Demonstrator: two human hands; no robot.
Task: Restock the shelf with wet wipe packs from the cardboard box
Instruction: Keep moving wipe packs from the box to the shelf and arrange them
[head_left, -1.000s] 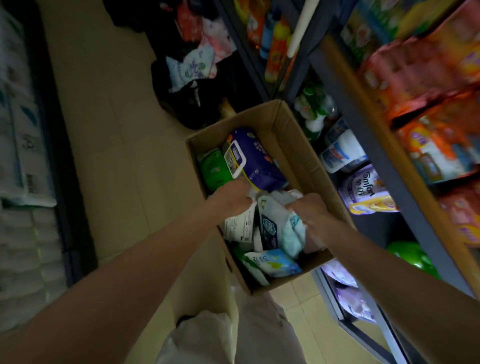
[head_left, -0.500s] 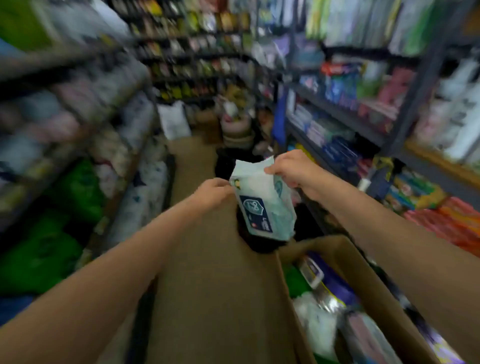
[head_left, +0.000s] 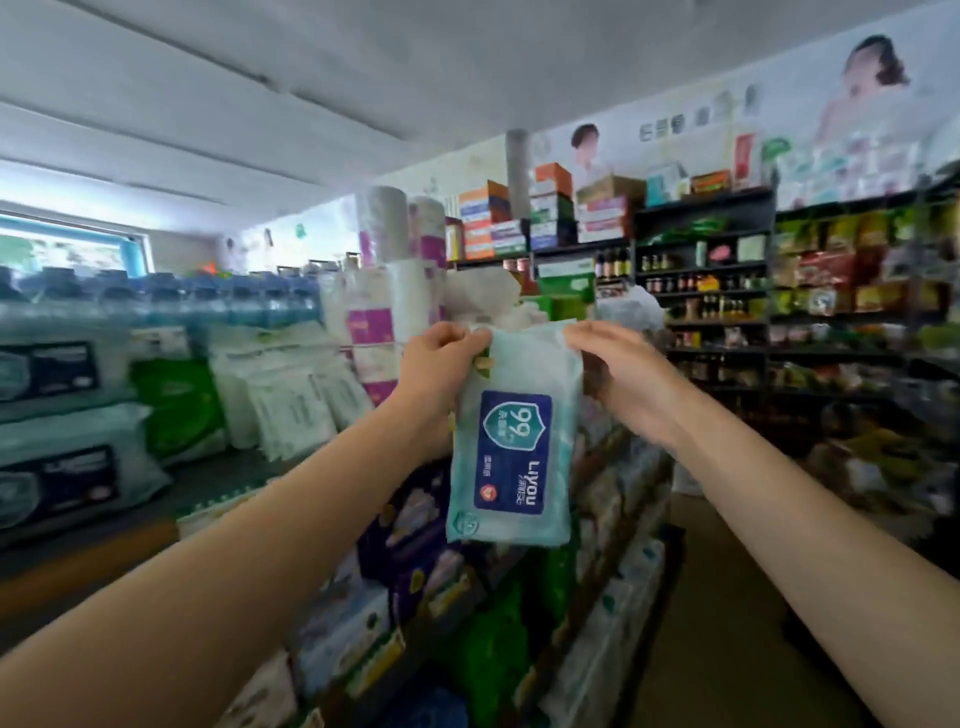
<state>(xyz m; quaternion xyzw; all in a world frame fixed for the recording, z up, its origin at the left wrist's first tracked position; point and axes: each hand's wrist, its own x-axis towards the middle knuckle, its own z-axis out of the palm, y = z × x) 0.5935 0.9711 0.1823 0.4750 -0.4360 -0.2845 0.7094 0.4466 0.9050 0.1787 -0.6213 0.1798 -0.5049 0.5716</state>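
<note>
Raised since half a second ago: both arms now stretch forward and up at shelf-top height, cardboard box gone from view. Wet wipe pack (head_left: 511, 441) hangs upright between the hands, above the middle shelf unit (head_left: 597, 519). Left hand (head_left: 441, 364) pinches its top left corner, fingers curled. Right hand (head_left: 618, 364) holds the top right edge, fingers bent over it, wrist cocked.

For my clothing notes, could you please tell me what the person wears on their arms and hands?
Nothing shows: the left forearm and right forearm are bare, without sleeves, and the left hand and right hand carry no gloves, rings or watch.
</note>
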